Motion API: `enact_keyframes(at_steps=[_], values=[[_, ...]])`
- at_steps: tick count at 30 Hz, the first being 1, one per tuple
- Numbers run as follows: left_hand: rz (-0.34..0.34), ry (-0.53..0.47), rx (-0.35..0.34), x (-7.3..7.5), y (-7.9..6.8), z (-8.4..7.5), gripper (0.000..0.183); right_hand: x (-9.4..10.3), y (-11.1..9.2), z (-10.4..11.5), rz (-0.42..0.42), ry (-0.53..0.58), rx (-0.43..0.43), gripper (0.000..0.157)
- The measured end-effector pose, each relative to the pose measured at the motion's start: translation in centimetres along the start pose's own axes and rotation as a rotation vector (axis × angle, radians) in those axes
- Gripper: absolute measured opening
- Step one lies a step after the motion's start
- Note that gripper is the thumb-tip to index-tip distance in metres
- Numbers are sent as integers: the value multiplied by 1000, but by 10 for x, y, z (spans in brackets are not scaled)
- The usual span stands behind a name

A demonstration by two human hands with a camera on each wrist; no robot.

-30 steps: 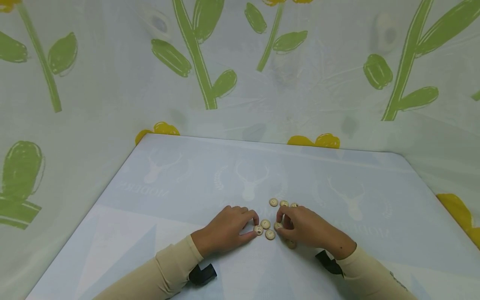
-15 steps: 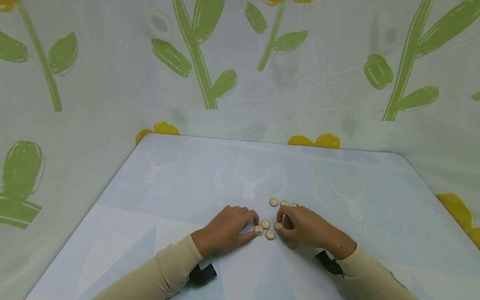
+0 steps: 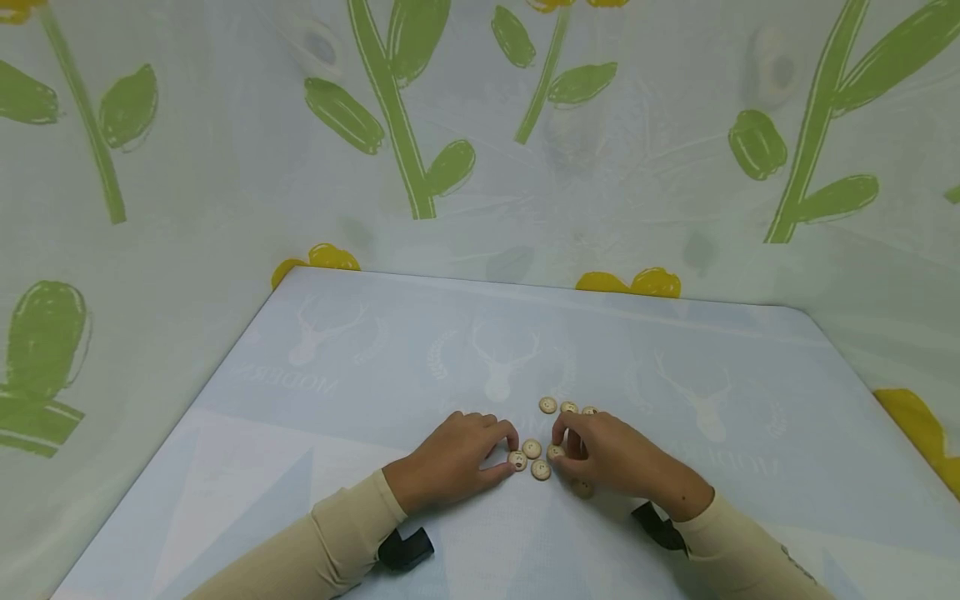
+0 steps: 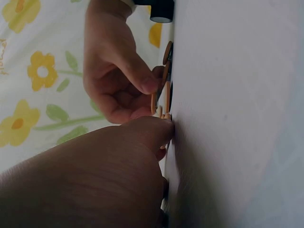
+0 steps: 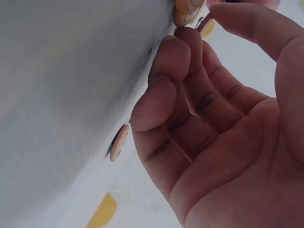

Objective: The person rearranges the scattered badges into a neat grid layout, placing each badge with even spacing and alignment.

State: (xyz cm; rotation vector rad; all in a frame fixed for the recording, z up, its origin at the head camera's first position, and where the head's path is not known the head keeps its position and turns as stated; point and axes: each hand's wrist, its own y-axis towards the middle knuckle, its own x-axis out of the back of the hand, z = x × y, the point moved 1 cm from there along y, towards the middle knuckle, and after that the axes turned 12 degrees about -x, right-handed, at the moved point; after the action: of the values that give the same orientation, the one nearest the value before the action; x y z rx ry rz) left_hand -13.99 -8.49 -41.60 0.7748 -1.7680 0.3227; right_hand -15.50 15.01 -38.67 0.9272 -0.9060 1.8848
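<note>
Small round wooden discs with faces drawn on them lie on the table. My left hand (image 3: 453, 461) rests on the tabletop, thumb and forefinger pinching a face disc (image 3: 517, 461) at the group's left edge. To the right, my right hand (image 3: 618, 454) pinches another disc (image 3: 556, 452) between thumb and forefinger. The left wrist view shows that right-hand disc (image 4: 154, 102) held tilted up on its edge. Between the hands lie two loose discs, one farther (image 3: 532, 448) and one nearer (image 3: 541, 470). My left fingertips are mostly hidden in the left wrist view.
Behind the right hand is a row of discs (image 3: 548, 405), its right end partly covered by the fingers. One more disc (image 3: 582, 488) lies partly under the right hand. The pale patterned table (image 3: 420, 333) meets a flowered curtain (image 3: 247, 167) at the back.
</note>
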Motion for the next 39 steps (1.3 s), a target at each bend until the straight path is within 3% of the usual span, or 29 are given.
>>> enact_keyframes(at_steps=[20, 39], values=[[-15, 16, -13, -1, -1, 0, 22, 12, -3, -4, 4, 22, 8, 14], [-9, 8, -4, -1, 0, 0, 22, 21, 3, -19, -46, 24, -94, 14]])
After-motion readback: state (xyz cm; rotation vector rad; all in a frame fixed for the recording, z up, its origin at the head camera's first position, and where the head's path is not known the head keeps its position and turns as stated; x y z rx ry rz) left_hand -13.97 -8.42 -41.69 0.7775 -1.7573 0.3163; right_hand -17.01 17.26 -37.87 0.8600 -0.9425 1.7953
